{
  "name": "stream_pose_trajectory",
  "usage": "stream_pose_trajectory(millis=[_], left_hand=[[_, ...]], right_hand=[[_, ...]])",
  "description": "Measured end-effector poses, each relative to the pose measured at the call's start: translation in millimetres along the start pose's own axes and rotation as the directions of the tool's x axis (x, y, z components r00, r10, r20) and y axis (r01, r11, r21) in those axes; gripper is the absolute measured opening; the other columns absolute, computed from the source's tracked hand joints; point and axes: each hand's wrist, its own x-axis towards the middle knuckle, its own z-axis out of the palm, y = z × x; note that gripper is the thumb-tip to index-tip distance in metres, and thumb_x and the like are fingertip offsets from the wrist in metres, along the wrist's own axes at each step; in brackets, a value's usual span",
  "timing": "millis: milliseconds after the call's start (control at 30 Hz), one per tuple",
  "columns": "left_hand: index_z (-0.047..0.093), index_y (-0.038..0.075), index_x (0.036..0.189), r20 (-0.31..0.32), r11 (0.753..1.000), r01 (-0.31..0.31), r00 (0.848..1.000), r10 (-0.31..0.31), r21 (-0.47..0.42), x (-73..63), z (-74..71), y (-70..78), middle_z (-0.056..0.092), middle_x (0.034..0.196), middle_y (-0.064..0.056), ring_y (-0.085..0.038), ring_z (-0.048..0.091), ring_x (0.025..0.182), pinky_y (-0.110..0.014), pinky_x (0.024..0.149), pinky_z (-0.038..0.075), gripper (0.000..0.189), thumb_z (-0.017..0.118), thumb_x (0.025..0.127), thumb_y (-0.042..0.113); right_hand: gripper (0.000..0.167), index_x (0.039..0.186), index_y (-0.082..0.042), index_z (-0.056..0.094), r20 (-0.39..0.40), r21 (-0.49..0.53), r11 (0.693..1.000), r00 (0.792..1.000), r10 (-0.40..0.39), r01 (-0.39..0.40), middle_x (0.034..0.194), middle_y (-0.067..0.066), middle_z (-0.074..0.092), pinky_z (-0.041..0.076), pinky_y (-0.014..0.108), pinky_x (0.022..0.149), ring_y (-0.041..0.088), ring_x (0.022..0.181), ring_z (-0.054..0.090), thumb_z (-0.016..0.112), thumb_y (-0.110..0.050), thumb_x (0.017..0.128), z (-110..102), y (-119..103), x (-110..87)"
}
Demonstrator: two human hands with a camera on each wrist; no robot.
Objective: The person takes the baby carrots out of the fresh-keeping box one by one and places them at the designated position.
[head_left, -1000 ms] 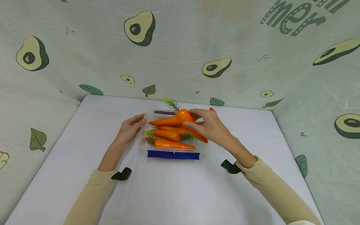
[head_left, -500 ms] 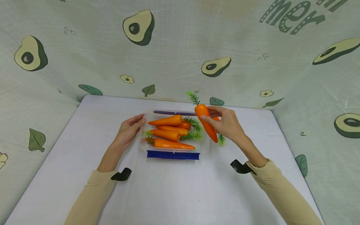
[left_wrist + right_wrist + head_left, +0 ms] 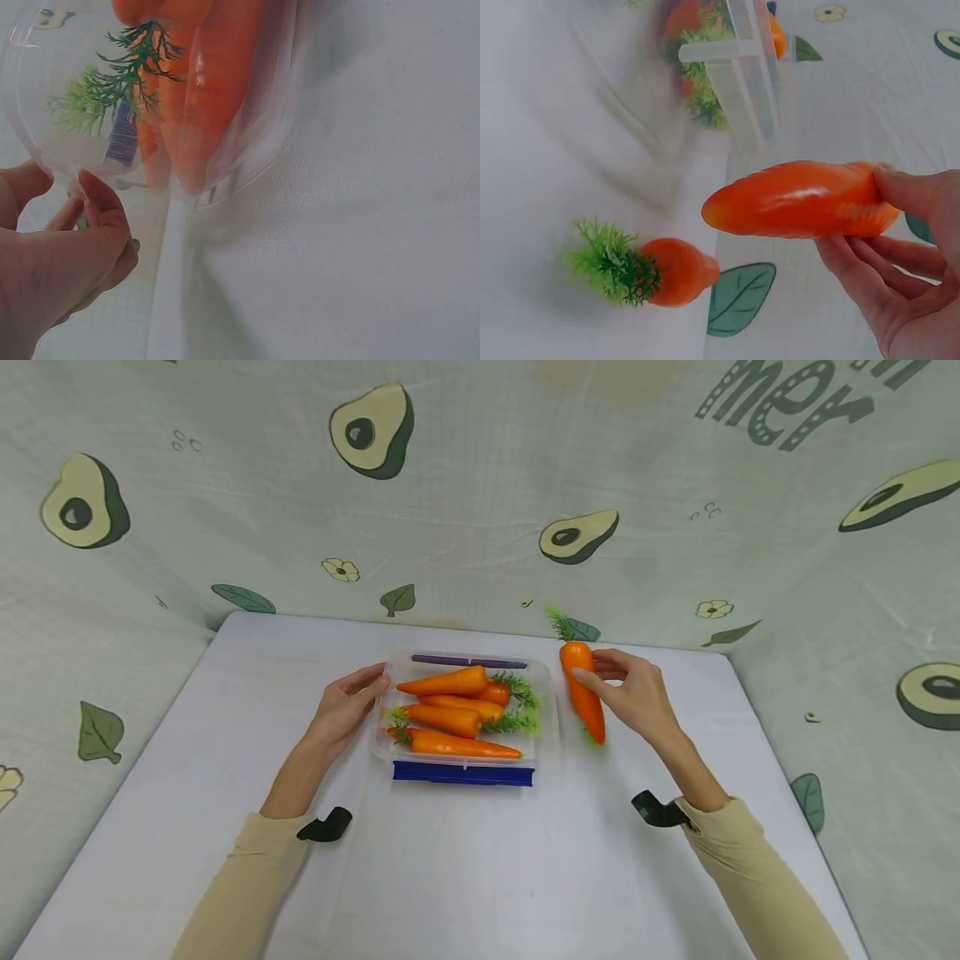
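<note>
So the left hand (image 3: 345, 706) is parked at the left end of the clear plastic container (image 3: 546, 752), and from the left wrist view it's a pinch: thumb on one side, fingertips on the other, gripping a bit of the edge there. The other fingers are bent in behind. The right hand (image 3: 633, 693) is off past the container's right end with a carrot (image 3: 581, 689) held between thumb and fingers, so it's only spread about as wide as the carrot is thick. That carrot has its leafy top (image 3: 558, 622) toward the back wall (image 3: 465, 510) and its tip slanting back toward the person. The right wrist view shows a second carrot (image 3: 679, 271) lying on the table (image 3: 465, 868), well, its fat end and green tuft anyway; from the head view the held one mostly covers it. The two look apart in the wrist shot. Inside the container there's a bunch more carrots (image 3: 465, 743) lying crosswise, some with greens to the left and some to the right. A blue clip (image 3: 462, 773) hangs folded out along the container's near side, and a darker strip (image 3: 468, 662) runs along the far side.
</note>
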Motion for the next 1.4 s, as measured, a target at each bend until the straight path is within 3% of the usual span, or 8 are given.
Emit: stream_pose_trajectory(millis=[367, 433, 500, 600, 667, 967, 1400], left_hand=[[0.050, 0.004, 0.151, 0.005, 1.000, 0.004, 1.000, -0.004, -0.019, 0.4, -0.1, -0.9, 0.049, 0.150, -0.010, -0.008, 0.053, 0.116, -0.026, 0.114, 0.040, 0.056, 0.066, 0.103, 0.027], [0.050, 0.005, 0.152, 0.003, 1.000, 0.006, 1.000, -0.006, -0.015, 0.2, -0.2, -0.5, 0.050, 0.149, -0.009, -0.009, 0.053, 0.116, -0.025, 0.113, 0.040, 0.057, 0.067, 0.102, 0.028], [0.050, 0.005, 0.152, 0.001, 1.000, 0.006, 1.000, -0.006, -0.011, 0.2, -0.3, -0.3, 0.051, 0.148, -0.007, -0.009, 0.053, 0.117, -0.023, 0.112, 0.041, 0.058, 0.067, 0.102, 0.028], [0.050, 0.005, 0.152, -0.001, 1.000, 0.004, 1.000, -0.004, -0.010, 0.5, -0.3, -0.3, 0.052, 0.147, -0.007, -0.009, 0.053, 0.117, -0.022, 0.110, 0.042, 0.058, 0.067, 0.102, 0.029], [0.050, 0.005, 0.151, -0.004, 1.000, 0.005, 1.000, -0.005, -0.010, 0.8, -0.4, -0.6, 0.052, 0.147, -0.008, -0.008, 0.053, 0.116, -0.021, 0.109, 0.043, 0.057, 0.067, 0.102, 0.028], [0.051, 0.006, 0.151, -0.011, 1.000, 0.018, 1.000, -0.019, -0.021, 0.3, 0.2, -0.3, 0.051, 0.150, -0.009, -0.008, 0.054, 0.116, -0.016, 0.104, 0.045, 0.056, 0.067, 0.102, 0.028], [0.051, 0.007, 0.151, -0.021, 1.000, 0.024, 0.999, -0.024, 0.012, 0.0, 1.7, -0.3, 0.050, 0.151, -0.008, -0.009, 0.053, 0.119, -0.023, 0.111, 0.042, 0.057, 0.068, 0.102, 0.029]], right_hand=[[0.052, 0.129, 0.006, 0.066, -0.059, -0.028, 0.999, 0.997, 0.043, -0.045, 0.116, 0.025, 0.072, 0.058, 0.053, 0.089, 0.041, 0.105, 0.069, 0.075, -0.034, 0.096, -4.6, 32.6, 0.1], [0.052, 0.129, 0.005, 0.066, -0.070, -0.030, 0.998, 0.996, 0.056, -0.059, 0.117, 0.025, 0.072, 0.060, 0.045, 0.087, 0.040, 0.105, 0.070, 0.074, -0.034, 0.097, -5.4, 38.6, 0.4], [0.053, 0.130, 0.005, 0.066, -0.080, -0.027, 0.997, 0.994, 0.073, -0.076, 0.117, 0.025, 0.071, 0.060, 0.030, 0.083, 0.040, 0.106, 0.070, 0.074, -0.035, 0.097, -6.1, 44.8, 0.9], [0.054, 0.131, 0.006, 0.065, -0.092, -0.026, 0.994, 0.991, 0.102, -0.105, 0.118, 0.025, 0.071, 0.051, 0.009, 0.073, 0.041, 0.107, 0.069, 0.073, -0.036, 0.097, -6.8, 52.9, 1.2], [0.056, 0.132, 0.006, 0.064, -0.094, -0.020, 0.992, 0.988, 0.123, -0.126, 0.119, 0.026, 0.070, 0.045, 0.003, 0.070, 0.041, 0.108, 0.069, 0.073, -0.036, 0.097, -7.1, 57.7, 1.4], [0.063, 0.134, 0.009, 0.061, -0.088, 0.001, 0.977, 0.973, 0.214, -0.215, 0.122, 0.030, 0.068, 0.048, 0.005, 0.067, 0.043, 0.110, 0.068, 0.071, -0.041, 0.097, -5.5, 75.3, 3.4], [0.068, 0.137, 0.010, 0.058, -0.026, 0.001, 0.955, 0.955, 0.296, -0.296, 0.125, 0.031, 0.065, 0.050, 0.008, 0.067, 0.043, 0.109, 0.067, 0.068, -0.045, 0.099, 0.6, 97.5, 5.5]])
